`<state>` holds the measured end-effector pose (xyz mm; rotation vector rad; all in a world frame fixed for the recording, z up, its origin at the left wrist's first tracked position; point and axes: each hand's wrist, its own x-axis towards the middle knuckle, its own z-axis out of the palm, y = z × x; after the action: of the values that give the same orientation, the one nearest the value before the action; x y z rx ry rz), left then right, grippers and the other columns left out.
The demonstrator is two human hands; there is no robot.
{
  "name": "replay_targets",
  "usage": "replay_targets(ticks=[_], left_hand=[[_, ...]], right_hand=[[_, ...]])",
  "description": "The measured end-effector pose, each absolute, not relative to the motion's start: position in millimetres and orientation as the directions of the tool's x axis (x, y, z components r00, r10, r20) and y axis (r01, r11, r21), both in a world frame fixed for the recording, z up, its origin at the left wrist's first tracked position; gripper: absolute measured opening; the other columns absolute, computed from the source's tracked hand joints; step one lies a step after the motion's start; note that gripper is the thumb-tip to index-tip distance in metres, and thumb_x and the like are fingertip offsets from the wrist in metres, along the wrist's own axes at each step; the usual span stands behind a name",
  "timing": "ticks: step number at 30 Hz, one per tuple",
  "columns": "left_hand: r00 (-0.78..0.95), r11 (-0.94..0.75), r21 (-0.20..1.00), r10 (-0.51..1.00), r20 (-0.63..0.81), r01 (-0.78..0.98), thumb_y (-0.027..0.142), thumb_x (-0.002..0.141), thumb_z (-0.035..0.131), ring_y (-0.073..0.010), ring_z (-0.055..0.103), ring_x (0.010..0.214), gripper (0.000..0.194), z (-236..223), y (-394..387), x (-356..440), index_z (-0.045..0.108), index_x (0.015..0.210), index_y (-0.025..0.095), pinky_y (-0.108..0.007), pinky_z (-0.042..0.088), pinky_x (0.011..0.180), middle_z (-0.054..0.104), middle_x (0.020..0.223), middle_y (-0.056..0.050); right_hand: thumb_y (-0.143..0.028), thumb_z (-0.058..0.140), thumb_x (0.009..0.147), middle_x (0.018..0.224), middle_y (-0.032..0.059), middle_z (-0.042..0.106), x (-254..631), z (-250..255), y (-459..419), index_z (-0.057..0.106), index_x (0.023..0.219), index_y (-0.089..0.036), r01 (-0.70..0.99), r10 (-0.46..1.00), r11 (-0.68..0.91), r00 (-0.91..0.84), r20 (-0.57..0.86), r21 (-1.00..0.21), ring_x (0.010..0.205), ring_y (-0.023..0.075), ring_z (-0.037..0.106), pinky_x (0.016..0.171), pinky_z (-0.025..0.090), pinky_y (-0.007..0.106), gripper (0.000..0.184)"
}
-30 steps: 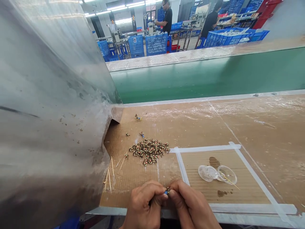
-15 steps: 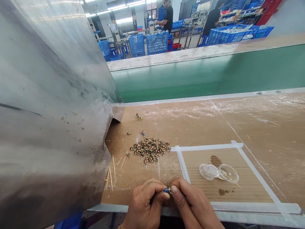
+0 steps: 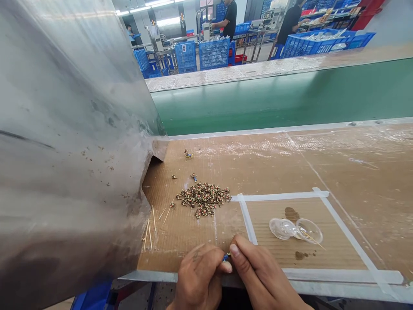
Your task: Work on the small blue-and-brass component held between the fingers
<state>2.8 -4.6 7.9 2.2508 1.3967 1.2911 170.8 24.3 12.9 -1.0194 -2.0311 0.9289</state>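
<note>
- So, the left hand (image 3: 201,273) has thumb and forefinger pinched on a tiny blue-ended figure (image 3: 226,257), just above the near edge of the cardboard-topped bench (image 3: 264,163).
- The right hand (image 3: 263,269) pinches the figure's other end between thumb and forefinger; its remaining fingers are curled in.
- Container-wise, there's a small clear cup (image 3: 305,224) inside a white tape frame (image 3: 248,224), with a thin wooden stick (image 3: 318,243) leaning in it and poking out over the rim. Can't tell if there's liquid in it.
- A round clear piece (image 3: 279,229) sits right up against the cup, and dark stains (image 3: 292,214) mark the cardboard nearby.
- Beyond the hands, a heap of little painted parts (image 3: 204,198) lies loose on the bench, more sticks (image 3: 150,234) off to its left.
- Way back, a wide blue crate (image 3: 297,49) holds pale, plastic-looking stuff; a tall blue crate (image 3: 185,57) stands further left, contents unclear.
</note>
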Motion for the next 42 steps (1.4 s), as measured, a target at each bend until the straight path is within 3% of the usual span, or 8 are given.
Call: replay_targets(ticks=[5, 11, 16, 20, 27, 32, 37, 42], left_hand=[[0.14, -0.509, 0.55, 0.805, 0.577, 0.662, 0.0, 0.096, 0.044, -0.0125, 0.056, 0.054, 0.024, 5.7, -5.3, 5.6, 0.051, 0.089, 0.022, -0.021, 0.046, 0.056, 0.06, 0.064, 0.002], [0.125, -0.493, 0.555, 0.812, 0.57, 0.67, 0.023, 0.111, 0.037, -0.012, 0.054, 0.051, 0.025, 12.5, -3.8, 8.2, 0.052, 0.091, 0.021, -0.022, 0.044, 0.054, 0.059, 0.062, 0.002], [0.124, -0.484, 0.606, 0.834, 0.537, 0.632, 0.027, 0.113, 0.032, -0.011, 0.048, 0.05, 0.029, 15.0, -1.6, 6.5, 0.048, 0.089, 0.022, -0.022, 0.038, 0.051, 0.053, 0.061, 0.004], [0.111, -0.487, 0.62, 0.832, 0.543, 0.615, 0.027, 0.112, 0.033, -0.0117, 0.047, 0.051, 0.028, 7.7, -3.8, 5.1, 0.048, 0.089, 0.023, -0.024, 0.036, 0.051, 0.05, 0.061, 0.004], [0.17, -0.495, 0.645, 0.85, 0.499, 0.582, 0.029, 0.113, 0.033, -0.0127, 0.053, 0.058, 0.026, 0.8, -8.3, 0.7, 0.052, 0.096, 0.022, -0.024, 0.038, 0.054, 0.057, 0.067, 0.002], [0.179, -0.498, 0.669, 0.854, 0.488, 0.551, 0.026, 0.112, 0.035, -0.0133, 0.056, 0.061, 0.023, -5.2, -9.8, -3.5, 0.055, 0.102, 0.021, -0.024, 0.041, 0.058, 0.061, 0.072, 0.0], [0.155, -0.433, 0.725, 0.895, 0.419, 0.535, 0.023, 0.108, 0.042, -0.0126, 0.052, 0.059, 0.019, 0.8, -11.2, -5.7, 0.054, 0.094, 0.023, -0.024, 0.038, 0.056, 0.056, 0.069, 0.002], [0.205, -0.496, 0.713, 0.865, 0.458, 0.495, 0.008, 0.1, 0.046, -0.0114, 0.051, 0.056, 0.018, 14.8, -2.9, -7.1, 0.054, 0.091, 0.022, -0.023, 0.038, 0.054, 0.056, 0.067, 0.002]], right_hand=[[-0.038, 0.026, 0.116, 0.064, -0.0054, 0.054, 171.2, 12.7, 26.5, 0.043, 0.083, -0.025, 0.355, 0.828, 0.432, -0.52, 0.209, -0.829, 0.053, 0.0129, 0.056, 0.052, 0.042, 0.024, 0.039], [-0.041, 0.029, 0.115, 0.066, -0.0058, 0.054, 170.8, 12.8, 27.0, 0.043, 0.084, -0.026, 0.331, 0.853, 0.366, -0.494, 0.17, -0.87, 0.055, 0.0132, 0.055, 0.054, 0.043, 0.024, 0.038], [-0.044, 0.031, 0.115, 0.066, -0.005, 0.055, 171.6, 18.4, 22.8, 0.046, 0.084, -0.026, 0.287, 0.885, 0.351, -0.412, 0.216, -0.891, 0.055, 0.0138, 0.055, 0.054, 0.044, 0.025, 0.039], [-0.042, 0.035, 0.114, 0.072, -0.0037, 0.058, 176.6, 14.6, 19.1, 0.055, 0.098, -0.026, 0.289, 0.9, 0.285, -0.409, 0.151, -0.914, 0.062, 0.0142, 0.057, 0.059, 0.047, 0.024, 0.03], [-0.032, 0.032, 0.115, 0.078, -0.0025, 0.059, 177.4, 0.2, 24.8, 0.051, 0.097, -0.026, 0.148, 0.808, 0.399, -0.523, 0.271, -0.905, 0.062, 0.013, 0.054, 0.057, 0.043, 0.023, 0.027], [-0.031, 0.033, 0.114, 0.079, -0.0024, 0.061, 174.6, -0.4, 23.9, 0.051, 0.099, -0.026, 0.158, 0.804, 0.446, -0.503, 0.317, -0.881, 0.064, 0.0134, 0.059, 0.058, 0.045, 0.024, 0.024], [-0.033, 0.033, 0.115, 0.081, -0.0001, 0.066, 173.9, -0.2, 21.4, 0.055, 0.105, -0.026, 0.235, 0.788, 0.531, -0.49, 0.372, -0.814, 0.066, 0.0151, 0.064, 0.06, 0.049, 0.026, 0.025], [-0.021, 0.043, 0.11, 0.072, 0.0, 0.061, 177.4, 2.8, 22.9, 0.057, 0.095, -0.024, 0.277, 0.752, 0.6, -0.515, 0.411, -0.751, 0.06, 0.015, 0.061, 0.056, 0.049, 0.025, 0.02]])
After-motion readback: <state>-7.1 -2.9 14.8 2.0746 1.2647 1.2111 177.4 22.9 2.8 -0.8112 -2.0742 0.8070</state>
